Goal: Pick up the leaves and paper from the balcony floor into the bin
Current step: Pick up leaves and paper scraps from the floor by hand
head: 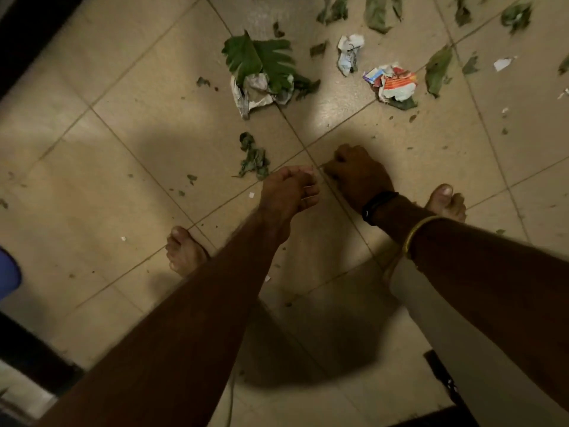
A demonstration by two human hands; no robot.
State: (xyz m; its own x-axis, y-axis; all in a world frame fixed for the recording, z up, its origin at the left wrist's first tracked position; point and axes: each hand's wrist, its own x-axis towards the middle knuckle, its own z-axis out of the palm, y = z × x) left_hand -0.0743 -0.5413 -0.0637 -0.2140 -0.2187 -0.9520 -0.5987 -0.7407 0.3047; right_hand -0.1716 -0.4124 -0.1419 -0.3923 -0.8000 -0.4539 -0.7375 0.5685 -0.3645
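Leaves and paper lie scattered on the tiled balcony floor (123,124). A big green leaf (258,55) lies over crumpled newspaper (252,97). To its right are a white paper ball (349,52) and a colourful crumpled paper (395,83). A shrivelled leaf (254,157) lies just left of my hands. My left hand (289,192) hangs low over the floor with loose fingers and holds nothing. My right hand (357,174), with a black band at the wrist, has curled fingers whose tips pinch a small dark leaf scrap (332,177) on the floor.
Several long leaves (378,10) and a white paper scrap (503,63) lie along the far side. My bare feet (184,254) stand either side of my arms. A blue object (7,272) shows at the left edge. Dark door frames border the left and bottom.
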